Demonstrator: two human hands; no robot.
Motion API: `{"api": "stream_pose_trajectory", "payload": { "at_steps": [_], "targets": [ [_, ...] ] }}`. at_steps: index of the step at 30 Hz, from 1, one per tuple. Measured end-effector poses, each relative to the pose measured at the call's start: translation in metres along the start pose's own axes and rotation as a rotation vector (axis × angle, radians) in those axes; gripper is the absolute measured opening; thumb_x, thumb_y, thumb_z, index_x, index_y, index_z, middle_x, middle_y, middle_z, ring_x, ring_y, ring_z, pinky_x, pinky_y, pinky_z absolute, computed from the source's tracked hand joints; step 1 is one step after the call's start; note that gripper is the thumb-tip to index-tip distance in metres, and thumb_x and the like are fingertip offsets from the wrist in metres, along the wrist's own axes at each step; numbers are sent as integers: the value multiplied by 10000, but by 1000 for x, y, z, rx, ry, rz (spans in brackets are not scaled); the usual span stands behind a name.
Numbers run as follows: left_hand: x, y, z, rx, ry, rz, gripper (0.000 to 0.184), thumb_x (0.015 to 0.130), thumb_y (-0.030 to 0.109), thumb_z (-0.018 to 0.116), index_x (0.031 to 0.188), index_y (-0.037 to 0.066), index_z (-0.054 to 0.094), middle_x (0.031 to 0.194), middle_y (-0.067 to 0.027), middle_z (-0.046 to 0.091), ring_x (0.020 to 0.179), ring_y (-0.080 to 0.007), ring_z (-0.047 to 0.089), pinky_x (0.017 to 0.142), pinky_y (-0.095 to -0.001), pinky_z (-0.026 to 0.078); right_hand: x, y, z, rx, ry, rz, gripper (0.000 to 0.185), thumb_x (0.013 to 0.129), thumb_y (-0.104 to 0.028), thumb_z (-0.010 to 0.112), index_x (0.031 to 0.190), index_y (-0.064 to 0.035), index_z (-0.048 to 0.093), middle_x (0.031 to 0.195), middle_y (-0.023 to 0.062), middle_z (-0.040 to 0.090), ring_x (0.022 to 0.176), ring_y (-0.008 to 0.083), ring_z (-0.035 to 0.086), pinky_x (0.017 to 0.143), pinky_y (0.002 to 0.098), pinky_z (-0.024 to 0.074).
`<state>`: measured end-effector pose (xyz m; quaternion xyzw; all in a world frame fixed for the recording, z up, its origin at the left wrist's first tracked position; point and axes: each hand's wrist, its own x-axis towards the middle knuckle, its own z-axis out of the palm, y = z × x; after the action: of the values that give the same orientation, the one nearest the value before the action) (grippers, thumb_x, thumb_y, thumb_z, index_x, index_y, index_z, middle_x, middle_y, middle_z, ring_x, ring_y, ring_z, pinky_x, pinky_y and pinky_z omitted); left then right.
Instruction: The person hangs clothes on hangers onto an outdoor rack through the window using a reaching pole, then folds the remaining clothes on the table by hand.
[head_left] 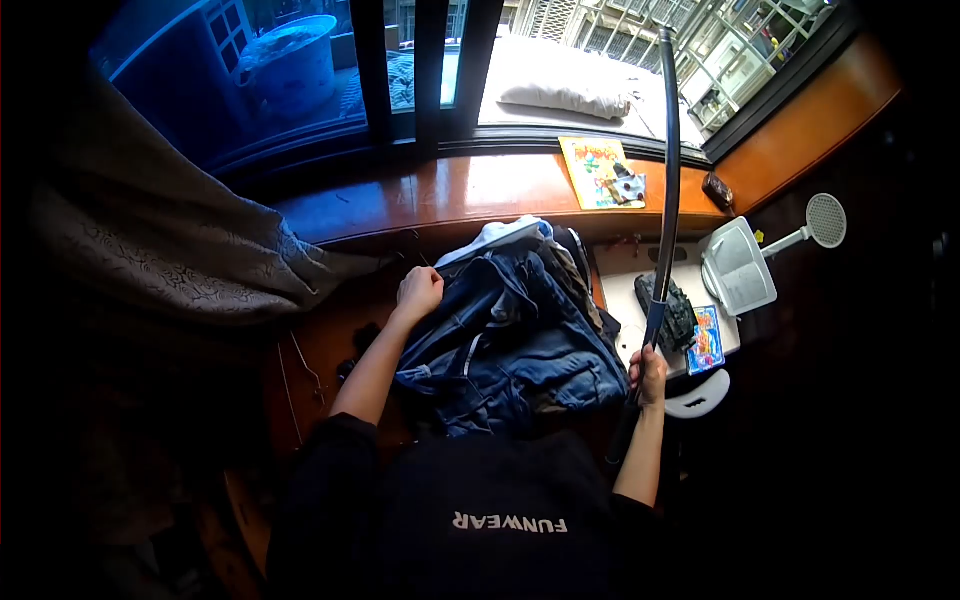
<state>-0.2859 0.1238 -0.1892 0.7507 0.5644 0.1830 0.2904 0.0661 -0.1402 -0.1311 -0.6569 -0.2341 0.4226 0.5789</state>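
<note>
My right hand [649, 376] is wrapped round the lower part of a long dark pole [672, 170], which stands nearly upright and reaches up in front of the window. My left hand [421, 292] is closed at the upper left edge of a heap of clothes, where a thin hanger hook shows beside the fingers. Dark blue denim clothes [540, 345] make up most of the heap, with a light blue garment [520, 232] at its top. Whether my left hand grips the hanger or cloth is hard to make out.
Behind the clothes runs a wooden sill [450, 190] with a yellow book [590, 160] and a dark case [717, 190]. At right, a white desk [625, 290] holds a black bag [668, 315] and a blue book [706, 342], beside a white lamp [826, 221]. A curtain [190, 210] hangs left.
</note>
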Motion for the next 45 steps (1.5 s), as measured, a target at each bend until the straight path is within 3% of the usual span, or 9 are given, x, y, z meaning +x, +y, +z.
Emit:
{"api": "stream_pose_trajectory", "payload": {
  "at_steps": [7, 14, 18, 21, 26, 35, 41, 43, 45],
  "targets": [
    [-52, 5, 25, 232, 414, -144, 287, 761, 124, 608, 993, 66, 450, 989, -154, 477, 912, -323, 494, 773, -403, 410, -100, 53, -32, 97, 202, -74, 427, 837, -426, 535, 639, -49, 499, 440, 9, 425, 315, 78, 389, 288, 194, 312],
    [-65, -17, 27, 291, 349, -72, 140, 807, 151, 562, 895, 43, 550, 934, -132, 494, 909, -293, 482, 769, -393, 411, -133, 73, -32, 149, 241, -195, 376, 827, -366, 578, 645, -45, 508, 452, 12, 449, 333, 75, 407, 301, 188, 315],
    [-64, -5, 14, 113, 569, 144, 90, 817, 132, 540, 822, 42, 535, 880, -143, 509, 859, -325, 501, 712, -406, 425, -129, 74, -19, 143, 219, -261, 383, 798, -379, 612, 648, -44, 503, 454, 16, 458, 339, 78, 420, 318, 190, 325],
    [-67, 66, -14, -62, 634, 305, 77, 823, 109, 515, 796, 39, 504, 785, -154, 539, 691, -381, 544, 559, -453, 430, -126, 76, -10, 119, 170, -357, 425, 800, -433, 586, 652, -45, 493, 463, 12, 455, 350, 75, 426, 326, 191, 336],
    [-66, 198, -71, -172, 526, 449, 116, 805, 87, 536, 731, -3, 534, 700, -200, 560, 660, -375, 546, 581, -421, 421, -132, 58, 1, 117, 117, -303, 446, 760, -473, 621, 612, -79, 477, 485, 0, 471, 382, 59, 434, 359, 187, 329],
    [-16, 387, -175, -70, 268, 899, 174, 799, 144, 564, 733, -8, 616, 663, -144, 600, 591, -201, 560, 558, -349, 421, -141, 160, -36, -372, 282, -491, 377, 743, -303, 647, 528, -29, 501, 454, 32, 459, 479, 52, 403, 403, 271, 330],
    [35, 462, -263, -349, 43, 844, 213, 836, 192, 548, 776, 24, 664, 602, -36, 571, 512, -106, 467, 476, -282, 365, -136, 229, -63, 725, -77, 131, 351, 805, -330, 572, 615, -36, 545, 516, 16, 521, 441, 152, 510, 399, 280, 367],
    [4, 471, -293, -401, -83, 727, 195, 843, 178, 540, 843, 18, 652, 564, -18, 506, 399, -42, 290, 352, -229, 216, -164, 157, -33, -496, 254, -548, 366, 750, -325, 646, 566, -41, 506, 476, 98, 484, 416, 147, 487, 389, 316, 347],
    [-4, 469, -300, -436, -107, 786, 201, 856, 148, 503, 915, -1, 626, 617, -55, 549, 358, -35, 265, 321, -217, 176, -149, 179, -36, -341, 206, -423, 391, 761, -363, 631, 577, -39, 510, 480, 110, 477, 415, 165, 492, 393, 324, 353]
  ]
}}
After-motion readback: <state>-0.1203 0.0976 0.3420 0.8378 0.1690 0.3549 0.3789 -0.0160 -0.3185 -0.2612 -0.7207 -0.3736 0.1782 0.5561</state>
